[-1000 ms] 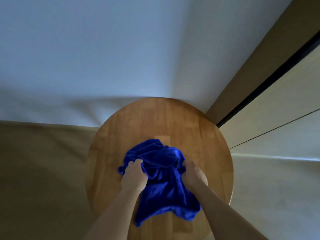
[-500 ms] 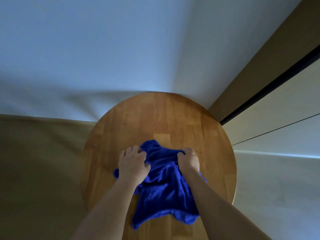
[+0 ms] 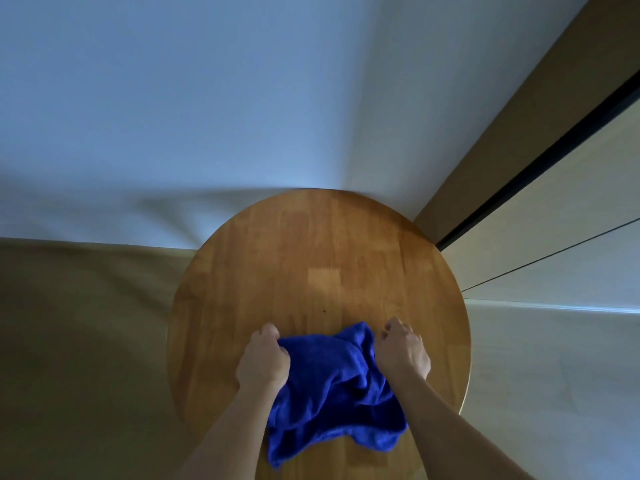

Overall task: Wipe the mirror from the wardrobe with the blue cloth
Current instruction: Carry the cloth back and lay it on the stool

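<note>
A rumpled blue cloth (image 3: pixel 332 386) lies on the near part of a round wooden table (image 3: pixel 311 258). My left hand (image 3: pixel 263 358) grips the cloth's far left corner with curled fingers. My right hand (image 3: pixel 401 351) grips the far right corner, fingers curled over the fabric. The cloth's far edge is stretched between the two hands, and the rest bunches toward me. The wardrobe (image 3: pixel 554 209) with a dark vertical gap stands at the right. No mirror surface is plainly visible.
A pale wall (image 3: pixel 207 98) rises behind the table. Beige floor (image 3: pixel 69 341) spreads to the left. A light panel (image 3: pixel 554 375) with a white edge strip runs at the right of the table.
Both hands have moved apart along the cloth's far edge, spreading it wider. The cloth has been pulled a little nearer to me on the table.
</note>
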A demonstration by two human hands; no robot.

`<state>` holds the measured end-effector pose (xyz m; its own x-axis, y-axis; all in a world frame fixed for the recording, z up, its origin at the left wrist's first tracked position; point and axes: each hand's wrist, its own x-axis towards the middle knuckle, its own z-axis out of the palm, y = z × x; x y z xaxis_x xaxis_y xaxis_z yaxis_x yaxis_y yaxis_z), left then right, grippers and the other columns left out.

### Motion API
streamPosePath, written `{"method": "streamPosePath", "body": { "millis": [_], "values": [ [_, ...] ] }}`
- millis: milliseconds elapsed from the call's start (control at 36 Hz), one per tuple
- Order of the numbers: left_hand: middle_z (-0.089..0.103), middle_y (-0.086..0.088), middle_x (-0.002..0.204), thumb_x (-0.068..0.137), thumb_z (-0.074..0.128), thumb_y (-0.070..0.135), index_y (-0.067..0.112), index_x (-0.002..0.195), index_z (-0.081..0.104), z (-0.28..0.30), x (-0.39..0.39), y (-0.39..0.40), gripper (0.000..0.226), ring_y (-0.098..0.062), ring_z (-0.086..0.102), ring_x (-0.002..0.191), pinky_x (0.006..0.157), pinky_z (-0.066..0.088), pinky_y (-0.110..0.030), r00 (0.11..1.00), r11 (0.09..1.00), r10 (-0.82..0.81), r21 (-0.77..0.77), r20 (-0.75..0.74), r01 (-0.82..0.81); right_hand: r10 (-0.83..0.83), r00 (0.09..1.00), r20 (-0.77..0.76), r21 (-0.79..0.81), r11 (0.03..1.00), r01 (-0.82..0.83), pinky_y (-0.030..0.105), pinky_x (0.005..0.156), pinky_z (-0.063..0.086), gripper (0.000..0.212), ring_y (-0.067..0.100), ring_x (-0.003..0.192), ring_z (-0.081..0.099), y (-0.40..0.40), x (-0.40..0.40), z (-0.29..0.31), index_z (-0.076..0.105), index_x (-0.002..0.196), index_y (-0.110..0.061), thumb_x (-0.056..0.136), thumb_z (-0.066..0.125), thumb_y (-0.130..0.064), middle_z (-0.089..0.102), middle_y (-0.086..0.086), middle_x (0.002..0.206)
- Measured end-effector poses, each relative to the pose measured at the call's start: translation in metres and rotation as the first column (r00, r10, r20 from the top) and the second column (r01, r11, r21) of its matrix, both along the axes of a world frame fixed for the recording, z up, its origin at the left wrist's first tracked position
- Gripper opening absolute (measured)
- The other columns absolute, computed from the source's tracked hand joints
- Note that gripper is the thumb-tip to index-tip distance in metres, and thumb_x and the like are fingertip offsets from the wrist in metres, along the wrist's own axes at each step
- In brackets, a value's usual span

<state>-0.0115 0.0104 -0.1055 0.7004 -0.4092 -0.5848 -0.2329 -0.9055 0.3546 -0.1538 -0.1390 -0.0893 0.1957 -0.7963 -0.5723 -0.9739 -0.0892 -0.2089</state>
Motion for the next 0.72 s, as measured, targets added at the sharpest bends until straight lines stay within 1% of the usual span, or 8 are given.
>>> {"method": "streamPosePath", "body": {
  "millis": [83,139,222,278,333,389,500,722],
  "values": [
    [0.046,-0.004,0.135,0.098,0.042,0.024,0.019,0.139,0.033,-0.012,-0.001,-0.002,0.043,-0.023,0.046,0.121,0.095,0.044,-0.036,0.991,0.999,0.029,0.024,-0.129,-0.026,0.002,1.0,0.028,0.123,0.992,-0.006,0.035,0.085,0.044,0.042,0.023,0.114,0.051,-0.002,0.005,-0.009,0.046,0.132,-0.016,0.098,0.037,-0.04,0.054,0.004,0.128],
    [0.043,-0.008,0.14,0.096,0.047,0.03,0.018,0.144,0.025,-0.017,-0.004,-0.005,0.054,-0.026,0.045,0.124,0.099,0.041,-0.038,0.962,0.997,0.073,0.042,-0.262,-0.064,-0.021,1.0,0.024,0.17,0.985,0.017,0.036,0.09,0.041,0.042,0.024,0.115,0.052,-0.001,0.007,-0.012,0.048,0.13,-0.015,0.096,0.044,-0.039,0.055,0.004,0.127],
    [0.051,-0.007,0.132,0.093,0.053,0.033,0.013,0.139,0.034,-0.024,-0.009,-0.007,0.054,-0.025,0.052,0.116,0.095,0.043,-0.035,0.958,0.994,0.077,0.101,-0.276,-0.051,0.019,0.999,-0.039,0.145,0.989,-0.013,0.034,0.095,0.035,0.023,0.02,0.101,0.056,0.001,0.007,-0.011,0.061,0.107,-0.019,0.088,0.049,-0.017,0.064,-0.001,0.108],
    [0.059,-0.001,0.106,0.09,0.055,0.032,0.015,0.117,0.051,-0.022,-0.007,-0.007,0.032,-0.019,0.058,0.094,0.087,0.048,-0.035,0.959,0.992,0.113,0.09,-0.261,-0.092,-0.008,1.0,-0.024,0.169,0.986,0.012,0.034,0.093,0.035,0.022,0.019,0.089,0.055,0.001,0.005,-0.007,0.06,0.091,-0.02,0.08,0.045,-0.007,0.063,-0.003,0.091],
    [0.055,0.005,0.081,0.088,0.055,0.027,0.019,0.088,0.051,-0.017,-0.001,-0.008,0.009,-0.012,0.055,0.071,0.074,0.051,-0.035,0.95,0.985,0.17,0.029,-0.261,-0.168,-0.072,0.997,0.03,0.185,0.981,0.066,0.034,0.091,0.039,0.021,0.019,0.089,0.054,-0.002,0.003,-0.003,0.057,0.089,-0.024,0.079,0.045,-0.009,0.061,-0.004,0.09],
    [0.055,0.004,0.08,0.09,0.052,0.025,0.015,0.089,0.047,-0.01,0.01,-0.011,0.012,-0.01,0.054,0.067,0.057,0.046,-0.028,0.956,0.982,0.168,-0.04,-0.24,-0.182,-0.191,0.971,0.147,0.203,0.966,0.159,0.034,0.079,0.045,0.012,0.019,0.083,0.055,-0.008,0.001,0.0,0.056,0.084,-0.022,0.079,0.048,-0.014,0.06,-0.002,0.085],
    [0.055,-0.004,0.077,0.093,0.049,0.013,0.016,0.081,0.05,0.011,0.033,-0.018,0.013,-0.015,0.05,0.063,0.054,0.038,-0.025,0.931,0.914,0.287,-0.227,-0.227,-0.337,-0.445,0.814,0.372,0.245,0.893,0.377,0.03,0.053,0.034,0.014,0.015,0.059,0.038,-0.017,0.006,0.016,0.046,0.069,-0.015,0.083,0.048,-0.017,0.046,0.0,0.069],
    [0.053,-0.008,0.07,0.08,0.043,-0.009,0.016,0.073,0.054,0.067,0.062,-0.028,0.028,-0.021,0.045,0.061,0.05,0.033,-0.026,0.754,0.647,0.441,-0.409,-0.488,-0.643,-0.78,0.372,0.502,0.534,0.619,0.576,0.035,0.069,0.04,0.005,0.023,0.078,0.046,-0.031,0.022,0.064,0.052,0.082,-0.013,0.083,0.05,-0.008,0.051,0.009,0.083]
  ]
}}
